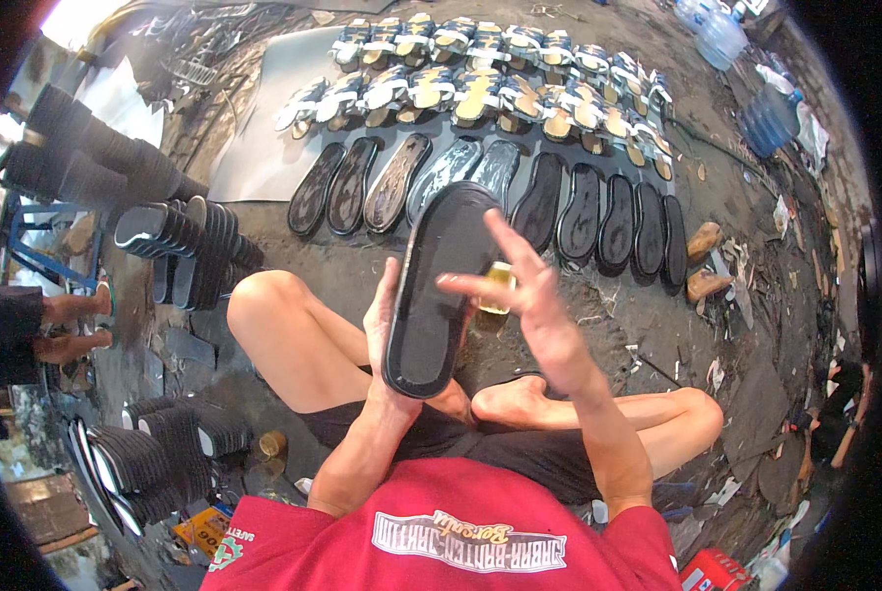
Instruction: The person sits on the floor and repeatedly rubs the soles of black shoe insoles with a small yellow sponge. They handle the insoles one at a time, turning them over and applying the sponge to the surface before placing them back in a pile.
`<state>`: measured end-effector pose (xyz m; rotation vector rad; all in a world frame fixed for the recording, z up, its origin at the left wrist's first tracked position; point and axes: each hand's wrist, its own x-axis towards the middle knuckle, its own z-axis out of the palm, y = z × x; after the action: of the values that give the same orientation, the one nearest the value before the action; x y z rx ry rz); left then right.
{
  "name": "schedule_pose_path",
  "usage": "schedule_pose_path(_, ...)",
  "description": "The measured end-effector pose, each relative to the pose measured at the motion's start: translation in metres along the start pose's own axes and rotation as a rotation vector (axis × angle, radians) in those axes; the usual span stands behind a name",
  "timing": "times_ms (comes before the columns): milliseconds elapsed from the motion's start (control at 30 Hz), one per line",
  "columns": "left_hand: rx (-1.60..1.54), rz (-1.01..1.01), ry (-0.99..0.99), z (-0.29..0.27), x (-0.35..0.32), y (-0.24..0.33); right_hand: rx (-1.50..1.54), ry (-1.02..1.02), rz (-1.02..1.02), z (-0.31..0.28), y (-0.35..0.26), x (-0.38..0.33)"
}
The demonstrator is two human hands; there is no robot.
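My left hand [384, 325] grips a black rubber sandal sole [439, 286] by its left edge and holds it upright in front of me. My right hand [531, 295] is open beside the sole's right edge, with its fingertips touching the sole's face. Just behind that hand sits a small yellowish glue tin [500, 288] on the ground. I sit cross-legged on the floor with bare knees to either side.
A row of black soles [579, 212] lies on the ground ahead, and behind it rows of blue, white and yellow sandal uppers [480, 94]. Stacks of black soles [190, 251] stand at my left, more [155, 458] at lower left. Another person's feet [76, 325] are at far left.
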<state>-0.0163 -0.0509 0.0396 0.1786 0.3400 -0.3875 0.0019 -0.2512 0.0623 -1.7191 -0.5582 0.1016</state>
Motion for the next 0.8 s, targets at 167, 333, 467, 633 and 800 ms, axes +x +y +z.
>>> schedule_pose_path(167, -0.053, -0.024, -0.021, 0.01, -0.007, -0.004, -1.025, 0.114, -0.104, 0.021, -0.022, -0.005)
schedule_pose_path(333, 0.032, 0.04, -0.04, 0.014, -0.007, 0.003, -1.216, 0.002, -0.293, 0.036, -0.043, -0.034)
schedule_pose_path(467, -0.001, -0.029, -0.065, 0.005, -0.009, 0.008, -1.116, 0.063, -0.039, 0.004, -0.041, -0.001)
schedule_pose_path(633, 0.048, -0.084, 0.013, 0.019, -0.014, 0.01, -1.221, -0.048, -0.055, 0.0, -0.022, 0.003)
schedule_pose_path(800, 0.095, -0.027, 0.12, 0.032, -0.015, 0.007, -1.181, -0.088, -0.056, 0.0, -0.017, 0.002)
